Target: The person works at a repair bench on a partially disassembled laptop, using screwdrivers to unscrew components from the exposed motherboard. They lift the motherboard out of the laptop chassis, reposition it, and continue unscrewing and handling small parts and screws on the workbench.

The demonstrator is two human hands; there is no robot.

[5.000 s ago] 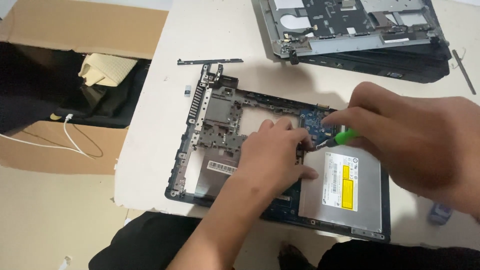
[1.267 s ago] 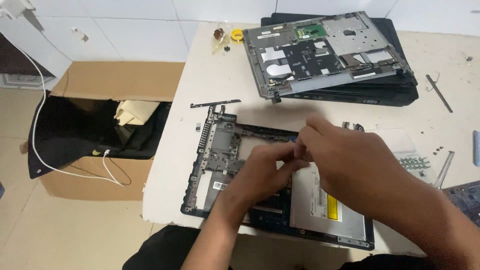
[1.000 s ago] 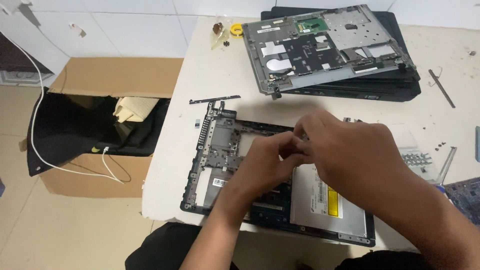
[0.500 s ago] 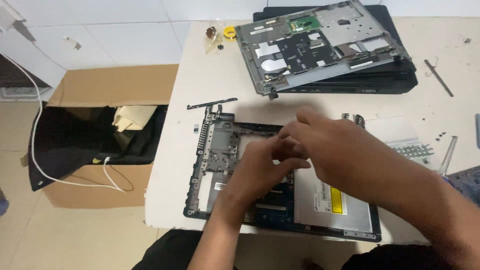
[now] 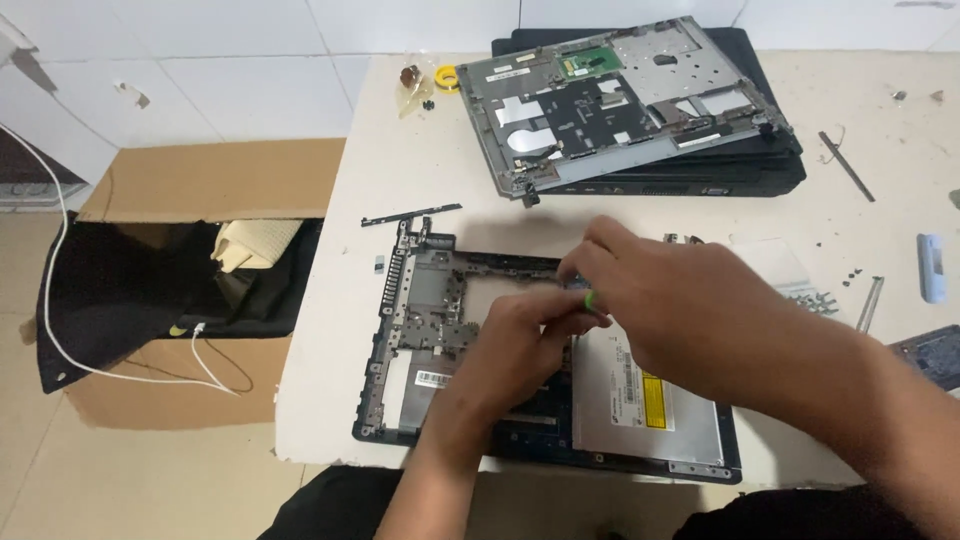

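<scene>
A stripped laptop base [image 5: 430, 330] lies on a pale desk [image 5: 330, 400], its dark frame open and bare metal plates showing inside. Both hands meet over the middle of the base. The left hand [image 5: 520, 335] rests on the base with its fingers curled, touching the right hand. The right hand [image 5: 680, 310] is pinched shut on a small green-handled tool [image 5: 590, 298], most of it hidden in the grip. Just right of the hands, still seated in the base, sits a silver optical drive [image 5: 650, 410] with a yellow label. Beyond the base, toward the far desk edge, a grey laptop palmrest cover [image 5: 620, 95] lies upside down on a black laptop body [image 5: 740, 175]. Left of the base, on the floor beside the desk, an open cardboard box [image 5: 200, 180] holds black fabric [image 5: 120, 290], a cream bundle [image 5: 255, 245] and a white cable [image 5: 60, 330]
</scene>
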